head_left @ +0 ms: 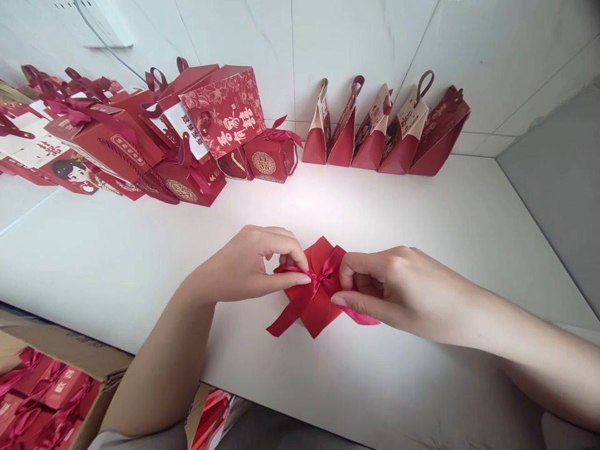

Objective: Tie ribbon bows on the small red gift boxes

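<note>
On my feed, a white table (262, 206) runs back to a tiled wall (356, 37). Five bags (392, 153) stand in a row there and a crowd of boxes (225, 109) sits to the left, pushed back, I suppose, to be out of the elbows' way. A carton (70, 351) of ribboned boxes is just off the near edge, probably for easy reach.

The box (321, 322) sits on the table between my hands, one corner towards me, perhaps so each side of its bow faces a hand. Left of the knot, my left hand (262, 262) has thumb and forefinger pinched on the ribbon (319, 279). My right hand (398, 290) is over the box's right side, fingers curled by the other loop; I can't tell whether they grip it. The knot lies between both sets of fingertips, and two ribbon tails slant out towards me.
</note>
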`<state>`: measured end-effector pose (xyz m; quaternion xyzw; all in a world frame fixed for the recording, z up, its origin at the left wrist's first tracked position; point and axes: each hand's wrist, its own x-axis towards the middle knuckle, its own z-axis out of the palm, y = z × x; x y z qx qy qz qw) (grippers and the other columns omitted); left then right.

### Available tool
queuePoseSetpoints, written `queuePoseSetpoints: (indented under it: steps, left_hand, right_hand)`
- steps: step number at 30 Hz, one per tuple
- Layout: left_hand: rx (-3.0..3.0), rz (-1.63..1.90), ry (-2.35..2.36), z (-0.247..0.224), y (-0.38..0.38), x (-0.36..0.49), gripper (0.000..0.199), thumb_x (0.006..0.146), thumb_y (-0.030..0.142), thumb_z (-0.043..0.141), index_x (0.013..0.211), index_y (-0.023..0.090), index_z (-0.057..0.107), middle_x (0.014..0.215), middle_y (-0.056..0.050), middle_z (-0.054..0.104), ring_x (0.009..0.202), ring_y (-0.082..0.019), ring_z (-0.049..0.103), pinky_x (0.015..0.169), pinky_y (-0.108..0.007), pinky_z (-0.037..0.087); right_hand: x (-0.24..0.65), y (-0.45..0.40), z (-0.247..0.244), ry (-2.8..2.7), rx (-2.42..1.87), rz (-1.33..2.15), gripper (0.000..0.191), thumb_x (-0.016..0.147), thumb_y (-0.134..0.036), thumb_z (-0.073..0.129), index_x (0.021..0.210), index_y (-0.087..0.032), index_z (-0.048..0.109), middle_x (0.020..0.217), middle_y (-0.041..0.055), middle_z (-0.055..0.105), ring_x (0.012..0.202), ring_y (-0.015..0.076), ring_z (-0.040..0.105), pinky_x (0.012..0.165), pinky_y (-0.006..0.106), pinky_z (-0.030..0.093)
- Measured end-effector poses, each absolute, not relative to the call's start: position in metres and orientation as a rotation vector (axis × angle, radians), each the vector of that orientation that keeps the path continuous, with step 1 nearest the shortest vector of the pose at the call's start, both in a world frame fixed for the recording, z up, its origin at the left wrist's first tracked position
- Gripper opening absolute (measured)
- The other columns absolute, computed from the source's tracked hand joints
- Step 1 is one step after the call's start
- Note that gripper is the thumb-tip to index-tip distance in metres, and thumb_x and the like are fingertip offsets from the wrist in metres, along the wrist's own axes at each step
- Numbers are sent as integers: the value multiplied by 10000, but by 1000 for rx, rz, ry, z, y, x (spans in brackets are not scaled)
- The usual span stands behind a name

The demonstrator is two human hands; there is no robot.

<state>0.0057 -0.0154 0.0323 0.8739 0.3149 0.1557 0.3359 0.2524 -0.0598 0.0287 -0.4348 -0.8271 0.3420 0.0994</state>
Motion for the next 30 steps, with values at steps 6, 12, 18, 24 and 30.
queuePoseSetpoints:
  steps: [6, 12, 18, 24, 30]
  left_hand:
    - [2398, 417, 871, 32, -16, 2, 69, 837, 131, 636, 811, 195, 639, 768, 41, 661, 654, -67, 551, 562, -175, 430]
    - [2490, 465, 895, 30, -22, 5, 121, 797, 95, 579, 745, 183, 514, 703, 42, 570, 584, -70, 469, 530, -197, 395]
    - [2349, 531, 1089, 31, -23, 8, 90, 790, 123, 576, 794, 195, 522, 662, 56, 551, 539, -64, 467, 492, -180, 383]
    - [2084, 548, 1386, 31, -17, 8, 157, 864, 347, 625, 836, 202, 675, 731, 15, 647, 600, -92, 549, 550, -207, 443]
    - [1964, 367, 1259, 35, -13, 1, 270, 868, 460, 620, 867, 193, 659, 790, -18, 673, 681, -138, 600, 617, -250, 492]
  right_hand:
    - [253, -63, 26, -2514, -1289, 891, 169, 904, -310, 612, 787, -247, 508, 615, -95, 580, 486, 84, 413, 507, 225, 295]
    - [253, -62, 26, -2549, -1233, 899, 186, 938, -262, 540, 766, -236, 473, 592, -84, 552, 477, 88, 387, 502, 235, 274]
    - [256, -63, 27, -2563, -1193, 871, 186, 936, -247, 544, 778, -236, 447, 585, -87, 511, 484, 91, 336, 500, 235, 266]
    - [257, -64, 30, -2587, -1172, 851, 193, 936, -228, 538, 774, -234, 434, 593, -81, 507, 488, 92, 336, 497, 234, 256]
    - [257, -64, 32, -2598, -1165, 862, 191, 945, -226, 514, 770, -232, 438, 599, -70, 520, 483, 93, 354, 492, 233, 257]
